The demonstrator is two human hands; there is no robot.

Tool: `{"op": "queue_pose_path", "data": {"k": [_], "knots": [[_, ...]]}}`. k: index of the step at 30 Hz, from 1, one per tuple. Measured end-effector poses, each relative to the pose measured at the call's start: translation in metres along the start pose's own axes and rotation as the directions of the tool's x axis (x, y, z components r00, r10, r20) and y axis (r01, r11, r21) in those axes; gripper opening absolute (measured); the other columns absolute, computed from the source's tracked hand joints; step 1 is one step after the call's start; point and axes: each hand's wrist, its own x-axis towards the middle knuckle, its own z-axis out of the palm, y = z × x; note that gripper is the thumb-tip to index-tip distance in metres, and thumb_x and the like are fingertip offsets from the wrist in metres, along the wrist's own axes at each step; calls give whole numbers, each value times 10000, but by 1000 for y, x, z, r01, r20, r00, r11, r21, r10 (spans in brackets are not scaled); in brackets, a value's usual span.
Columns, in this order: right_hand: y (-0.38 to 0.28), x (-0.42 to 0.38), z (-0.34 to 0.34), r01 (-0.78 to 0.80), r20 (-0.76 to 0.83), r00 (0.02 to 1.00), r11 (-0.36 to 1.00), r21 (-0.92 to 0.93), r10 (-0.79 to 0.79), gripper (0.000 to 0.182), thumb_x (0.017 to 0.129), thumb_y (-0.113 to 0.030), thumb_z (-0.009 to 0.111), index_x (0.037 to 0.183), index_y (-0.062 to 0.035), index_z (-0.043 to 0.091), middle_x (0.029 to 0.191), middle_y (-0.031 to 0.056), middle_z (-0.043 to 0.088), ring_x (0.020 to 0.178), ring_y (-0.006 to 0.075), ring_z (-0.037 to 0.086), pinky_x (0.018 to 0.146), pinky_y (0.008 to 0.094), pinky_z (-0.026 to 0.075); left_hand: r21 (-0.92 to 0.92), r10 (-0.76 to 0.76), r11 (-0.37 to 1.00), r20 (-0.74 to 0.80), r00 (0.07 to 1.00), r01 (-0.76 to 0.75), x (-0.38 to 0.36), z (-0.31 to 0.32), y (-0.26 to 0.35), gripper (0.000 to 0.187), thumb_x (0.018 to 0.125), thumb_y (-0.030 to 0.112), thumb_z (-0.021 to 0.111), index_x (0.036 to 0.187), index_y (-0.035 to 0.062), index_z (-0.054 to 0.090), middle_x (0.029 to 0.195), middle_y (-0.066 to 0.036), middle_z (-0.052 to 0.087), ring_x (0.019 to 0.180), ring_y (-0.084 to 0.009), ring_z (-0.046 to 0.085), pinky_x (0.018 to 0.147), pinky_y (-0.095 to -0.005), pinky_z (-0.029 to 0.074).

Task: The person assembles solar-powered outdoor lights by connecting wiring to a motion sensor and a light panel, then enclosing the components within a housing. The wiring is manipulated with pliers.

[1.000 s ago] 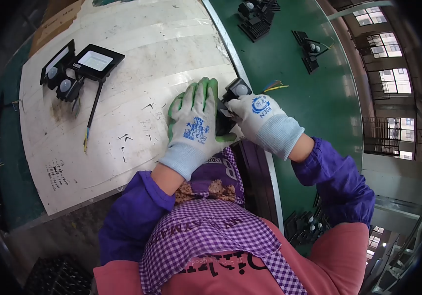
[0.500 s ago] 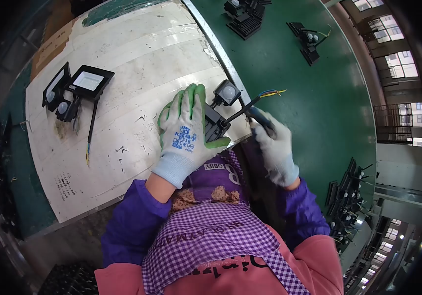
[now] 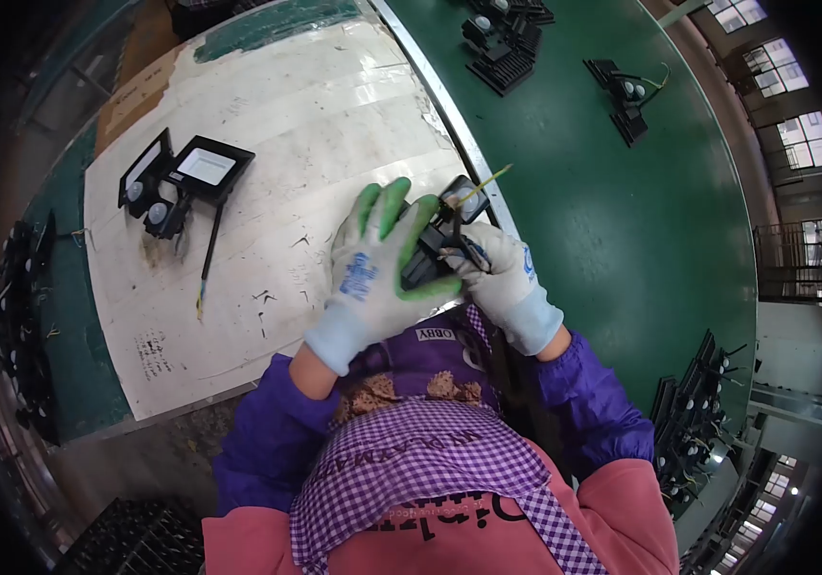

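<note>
A black floodlight [image 3: 420, 266] lies at the front edge of the white board, partly hidden by both gloves. My left hand [image 3: 365, 264], in a white glove with green fingertips, grips it between thumb and fingers. A round motion sensor [image 3: 469, 201] sticks out at its far right side. Beside the lamp's cable, my right hand [image 3: 502, 273], also gloved, is closed around a dark-handled tool [image 3: 471, 251]; its kind is mostly hidden. A yellow-green wire end [image 3: 495, 179] points up and right over the sensor.
Two more floodlights [image 3: 202, 170] stand on the white board [image 3: 286, 125] at the left, one trailing a cable. Several lamps lie on the green table [image 3: 612, 220], at its far end [image 3: 507, 43] and right edge [image 3: 694, 402]. More black lamps [image 3: 23, 326] line the far left.
My right hand has moved left with the tool, from beside the board's edge onto the lamp's cable. The cable now points more upright. My left hand stays on the floodlight.
</note>
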Motion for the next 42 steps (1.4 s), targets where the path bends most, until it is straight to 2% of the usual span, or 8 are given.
{"op": "queue_pose_path", "data": {"k": [5,13,20,25,29,32,36,42], "knots": [[-13,-2,-4,-88,40,996,962,260,80,207,809,5,643,1013,-22,626,893,129,635,823,236,630,728,343,503,-589,-117,808,-150,982,6,19,-17,22,338,843,210,647,1146,60,636,1093,-151,648,1098,-317,572,933,-412,442],[-33,-8,-65,-189,-171,959,961,200,225,180,825,-9,675,1005,-9,684,851,63,694,746,108,620,697,234,503,-925,-99,297,217,971,237,22,-8,36,273,866,-49,457,1100,-42,599,860,-70,634,630,-94,579,656,-215,507],[-34,52,-80,-178,340,940,874,452,15,154,845,-117,690,970,-28,704,744,-24,650,643,54,535,578,215,443,-852,-33,436,307,951,290,28,-8,32,238,911,-33,437,1105,-45,574,899,-61,628,717,-98,592,687,-219,511],[-35,30,-64,-430,324,902,521,737,285,184,879,-205,677,916,-26,690,706,-10,625,543,35,463,498,171,360,-911,25,406,-77,997,-81,18,22,24,293,882,54,565,1160,-37,551,889,-131,669,802,-192,664,710,-321,515],[-60,19,-69,-339,137,932,672,659,336,176,908,-182,647,922,-8,677,693,-24,588,556,28,477,493,169,362,-762,4,619,-239,971,-190,28,24,35,367,858,49,561,1217,-20,543,972,-223,644,884,-379,639,755,-393,513],[-55,15,-66,-290,76,934,615,733,350,179,911,-187,644,930,-10,668,712,-19,613,525,22,467,472,166,352,-654,28,741,-198,980,-153,27,13,45,415,825,37,573,1237,-1,538,971,-210,645,880,-374,641,760,-406,511],[-50,18,-80,-559,444,797,223,798,409,247,941,-227,592,804,-22,590,606,-3,529,437,52,441,365,196,330,-558,126,810,-137,983,-182,26,4,48,349,802,86,578,1144,16,571,918,-178,629,805,-372,626,702,-405,510],[-73,14,-85,-575,351,745,279,769,568,117,892,-116,575,838,-12,587,638,20,538,443,71,432,402,212,332,-423,290,844,-156,944,-329,17,30,26,410,793,205,604,1146,2,558,960,-178,627,816,-361,624,699,-428,508]]}}
